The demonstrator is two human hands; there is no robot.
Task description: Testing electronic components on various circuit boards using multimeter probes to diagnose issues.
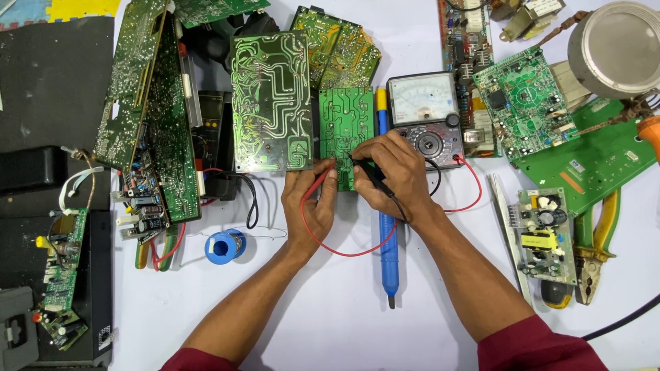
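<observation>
Both hands meet over a small green circuit board point(346, 134) that lies solder side up near the middle of the white worktop point(330, 302). The left hand point(311, 203) is closed around a red probe point(318, 181), pinched between thumb and fingers, with its tip touching the near left part of the board. The right hand point(392, 172) is closed around a black probe point(368, 172), held like a pen, its tip resting on the board's right side.

A red lead point(344, 253) loops from the left hand across the worktop near the wrists and rises again at the right, where it plugs into an analog multimeter point(425, 117). The meter sits just right of the board, partly covered by the right hand's knuckles. A blue desoldering pump point(387, 254) lies lengthwise between board and meter, passing under the right wrist towards the near side.

Left of the small board rests a larger green circuit board point(269, 103), also copper side up, and 2 more boards point(340, 48) lean at the far side. Further left, a long board point(148, 117) stands tilted with its components showing. A blue spool of solder wire point(224, 246) lies near the left forearm. At the right are a populated green board point(522, 99), a small power supply board point(546, 237) and pliers with yellow-green handles point(598, 240).
</observation>
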